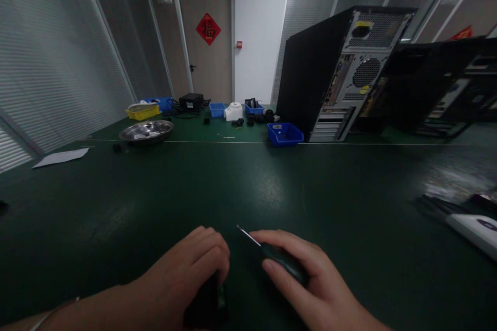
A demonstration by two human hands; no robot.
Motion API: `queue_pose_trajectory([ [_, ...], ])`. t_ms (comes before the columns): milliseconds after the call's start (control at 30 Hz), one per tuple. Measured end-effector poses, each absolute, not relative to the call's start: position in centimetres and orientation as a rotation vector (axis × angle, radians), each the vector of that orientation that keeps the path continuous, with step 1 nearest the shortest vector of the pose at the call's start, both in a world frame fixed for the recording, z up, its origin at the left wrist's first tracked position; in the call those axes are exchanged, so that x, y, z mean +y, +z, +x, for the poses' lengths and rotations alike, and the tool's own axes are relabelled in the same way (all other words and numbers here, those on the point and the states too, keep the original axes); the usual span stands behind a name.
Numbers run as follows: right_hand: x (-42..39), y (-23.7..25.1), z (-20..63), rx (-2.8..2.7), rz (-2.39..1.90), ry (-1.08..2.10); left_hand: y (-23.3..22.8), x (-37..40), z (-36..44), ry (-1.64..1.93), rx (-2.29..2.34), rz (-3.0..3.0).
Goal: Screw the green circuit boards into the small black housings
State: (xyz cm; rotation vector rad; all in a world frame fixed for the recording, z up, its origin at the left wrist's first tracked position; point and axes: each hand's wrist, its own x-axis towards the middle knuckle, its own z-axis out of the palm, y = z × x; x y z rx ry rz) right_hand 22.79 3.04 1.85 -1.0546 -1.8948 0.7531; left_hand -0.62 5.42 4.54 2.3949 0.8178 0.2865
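Note:
In my right hand [306, 274] is a screwdriver [285, 262] with a dark handle and a thin metal shaft. Its tip points up and to the left, free of anything. My left hand [198, 264] is closed, fingers curled over a black object [204, 302] at the bottom of the view. Most of that object is hidden by the hand and the dim light, so its kind cannot be made out. Both hands are just above the near part of the green table [240, 181], a short gap between them.
A black computer tower [314, 62] stands back right, beside a blue bin [285, 135]. A metal bowl [146, 132], yellow basket [143, 111] and white paper [62, 157] lie back left. A white device [476, 232] is at right. A thin string [217, 141] crosses the table.

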Motion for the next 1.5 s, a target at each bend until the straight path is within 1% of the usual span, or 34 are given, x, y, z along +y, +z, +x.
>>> queue_pose_trajectory([
  [133, 3.0, 2.0, 22.8, -1.891, -1.071, 0.764, 4.2, 5.1, -0.3, 0.203, 0.831, 2.410],
  [400, 3.0, 1.6, 22.8, -1.893, -1.062, 0.791, 3.6, 5.3, -0.3, 0.233, 0.750, 2.357],
  [700, 2.9, 1.8, 22.7, -1.869, -1.028, 0.786, 4.1, 5.1, -0.2, 0.152, 0.731, 2.370],
  [933, 3.1, 1.8, 22.5, -1.882, -1.032, 0.809, 4.9, 5.0, 1.2, 0.192, 0.799, 2.494],
  [1033, 3.1, 1.8, 22.4, -1.878, -1.028, 0.799, 3.9, 4.9, 1.4, 0.247, 0.827, 2.506],
  [1233, 3.0, 1.8, 22.5, -1.881, -1.000, 0.803, 1.8, 5.1, 0.7, 0.508, 0.802, 2.548],
  [1367, 2.9, 1.7, 22.6, -1.855, -1.001, 0.806, 2.1, 5.2, 0.2, 0.437, 0.727, 2.634],
  [1500, 2.9, 1.7, 22.7, -1.824, -1.054, 0.854, 3.1, 5.0, -0.1, 0.403, 0.751, 2.603],
])
